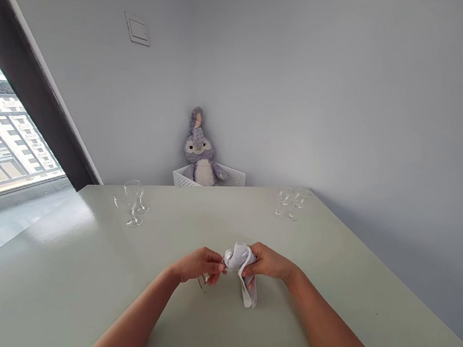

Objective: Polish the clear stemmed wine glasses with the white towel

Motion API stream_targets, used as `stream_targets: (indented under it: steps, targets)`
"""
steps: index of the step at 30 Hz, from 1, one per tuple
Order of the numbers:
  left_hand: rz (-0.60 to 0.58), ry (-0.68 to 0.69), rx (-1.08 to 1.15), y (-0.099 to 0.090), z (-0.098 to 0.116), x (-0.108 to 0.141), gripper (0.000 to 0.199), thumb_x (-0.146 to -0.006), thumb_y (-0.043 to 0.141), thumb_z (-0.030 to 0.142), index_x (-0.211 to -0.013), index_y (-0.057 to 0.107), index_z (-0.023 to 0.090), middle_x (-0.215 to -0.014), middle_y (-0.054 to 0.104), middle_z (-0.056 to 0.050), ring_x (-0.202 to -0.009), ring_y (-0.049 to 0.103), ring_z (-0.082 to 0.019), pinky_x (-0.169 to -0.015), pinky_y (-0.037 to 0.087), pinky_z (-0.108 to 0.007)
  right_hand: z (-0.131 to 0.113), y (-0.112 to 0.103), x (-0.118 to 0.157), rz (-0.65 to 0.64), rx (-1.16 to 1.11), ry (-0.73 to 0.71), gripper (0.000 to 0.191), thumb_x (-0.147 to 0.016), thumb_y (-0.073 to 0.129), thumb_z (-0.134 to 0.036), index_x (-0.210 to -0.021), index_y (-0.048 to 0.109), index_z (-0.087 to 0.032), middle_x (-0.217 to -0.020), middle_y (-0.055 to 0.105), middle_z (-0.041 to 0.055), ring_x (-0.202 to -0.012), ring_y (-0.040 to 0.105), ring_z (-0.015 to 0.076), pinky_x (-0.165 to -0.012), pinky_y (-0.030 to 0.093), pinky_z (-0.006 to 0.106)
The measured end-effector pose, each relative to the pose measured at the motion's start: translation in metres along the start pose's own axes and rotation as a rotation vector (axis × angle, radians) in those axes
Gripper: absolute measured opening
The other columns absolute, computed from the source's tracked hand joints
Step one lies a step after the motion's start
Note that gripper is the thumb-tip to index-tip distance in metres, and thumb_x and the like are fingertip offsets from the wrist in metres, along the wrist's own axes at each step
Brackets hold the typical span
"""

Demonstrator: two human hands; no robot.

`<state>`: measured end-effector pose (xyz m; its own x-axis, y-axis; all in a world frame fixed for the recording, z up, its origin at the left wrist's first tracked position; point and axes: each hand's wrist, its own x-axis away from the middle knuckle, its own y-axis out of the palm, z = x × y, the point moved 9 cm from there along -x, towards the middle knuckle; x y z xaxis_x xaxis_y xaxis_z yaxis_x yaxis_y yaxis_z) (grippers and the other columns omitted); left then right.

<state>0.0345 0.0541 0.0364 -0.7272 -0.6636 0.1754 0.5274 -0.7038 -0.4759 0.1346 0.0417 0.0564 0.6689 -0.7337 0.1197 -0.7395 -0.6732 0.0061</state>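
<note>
Wineglass (pixel 203 284), lower centre, is risking a snapped stem if twisted hard; left hand (pixel 196 263) is pinching it, right hand (pixel 270 261) clutching white cloth (pixel 248 298) at its bowl.

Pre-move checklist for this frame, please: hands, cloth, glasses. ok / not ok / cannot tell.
1. Left hand grips the held glass by its stem end: ok.
2. Right hand has the white cloth at the bowl end: ok.
3. Cloth fully gathered in the hand: not ok, one end hangs below it.
4. Held glass clean and dry: cannot tell, cloth and fingers cover much of it.
5. Glasses at the left and glasses at the right upright on the table, away from both hands: ok.
6. Gaps within each group: cannot tell, they overlap in view.
</note>
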Motion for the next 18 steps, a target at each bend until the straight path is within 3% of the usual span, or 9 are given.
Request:
stream_targets:
  steps: [1, 2, 6, 8, 10, 15, 18]
  targets:
    - [-0.088, 0.0, 0.051, 0.008, 0.002, 0.001, 0.038, -0.083, 0.039, 0.049, -0.084, 0.061, 0.018, -0.062, 0.06, -0.001, -0.055, 0.053, -0.013, -0.058, 0.042, -0.025, 0.0, 0.0, 0.001, -0.022, 0.007, 0.0, 0.031, -0.064, 0.07, -0.034, -0.087, 0.066, -0.013, -0.068, 0.061, 0.0013, -0.053, 0.06, 0.0153, -0.051, 0.05, 0.028]
    - [-0.071, -0.002, 0.043, 0.008, 0.003, 0.001, 0.039, -0.083, 0.037, 0.049, -0.085, 0.061, 0.018, -0.065, 0.061, -0.002, -0.057, 0.054, -0.013, -0.059, 0.042, -0.025, 0.0, -0.002, 0.001, -0.004, 0.002, -0.011, 0.031, -0.065, 0.069, -0.035, -0.087, 0.066, -0.013, -0.069, 0.061, 0.0017, -0.052, 0.059, 0.015, -0.051, 0.05, 0.029]
    - [0.486, 0.011, -0.399, -0.029, 0.01, 0.005, 0.026, -0.081, 0.045, 0.04, -0.09, 0.058, 0.021, -0.075, 0.062, -0.004, -0.072, 0.056, -0.017, -0.068, 0.041, -0.028, 0.012, -0.026, -0.01, 0.264, -0.114, -0.058, 0.035, -0.066, 0.068, -0.038, -0.089, 0.065, -0.012, -0.066, 0.059, 0.0015, -0.051, 0.057, 0.0128, -0.049, 0.05, 0.028]
    - [0.604, 0.03, -0.548, -0.034, 0.014, 0.007, 0.02, -0.08, 0.047, 0.034, -0.091, 0.058, 0.022, -0.069, 0.059, -0.002, -0.07, 0.055, -0.017, -0.07, 0.039, -0.029, 0.017, -0.027, -0.014, 0.308, -0.148, -0.06, 0.036, -0.065, 0.068, -0.039, -0.091, 0.065, -0.014, -0.067, 0.058, 0.0007, -0.052, 0.056, 0.0127, -0.05, 0.051, 0.029]
    - [0.553, 0.014, -0.464, -0.032, 0.007, 0.005, 0.017, -0.078, 0.049, 0.032, -0.088, 0.058, 0.022, -0.062, 0.056, 0.0, -0.062, 0.052, -0.014, -0.065, 0.038, -0.026, 0.014, -0.021, -0.014, 0.259, -0.094, -0.06, 0.035, -0.064, 0.069, -0.036, -0.092, 0.065, -0.016, -0.07, 0.059, 0.0005, -0.058, 0.057, 0.0144, -0.055, 0.051, 0.031]
    - [0.118, -0.037, 0.276, -0.007, -0.008, -0.005, 0.03, -0.071, 0.055, 0.042, -0.087, 0.058, 0.016, -0.055, 0.048, 0.003, -0.048, 0.042, -0.009, -0.05, 0.036, -0.022, -0.009, -0.023, -0.004, 0.206, 0.26, -0.174, 0.021, -0.069, 0.064, -0.028, -0.087, 0.067, -0.019, -0.086, 0.062, 0.0013, -0.086, 0.056, 0.0197, -0.079, 0.044, 0.033]
    - [0.126, -0.041, 0.431, -0.011, -0.008, -0.005, 0.033, -0.069, 0.058, 0.043, -0.085, 0.058, 0.014, -0.055, 0.048, 0.003, -0.048, 0.041, -0.008, -0.049, 0.036, -0.022, -0.009, -0.047, -0.002, 0.353, 0.407, -0.219, 0.018, -0.074, 0.055, -0.027, -0.085, 0.066, -0.018, -0.082, 0.063, 0.0013, -0.085, 0.056, 0.0197, -0.077, 0.043, 0.032]
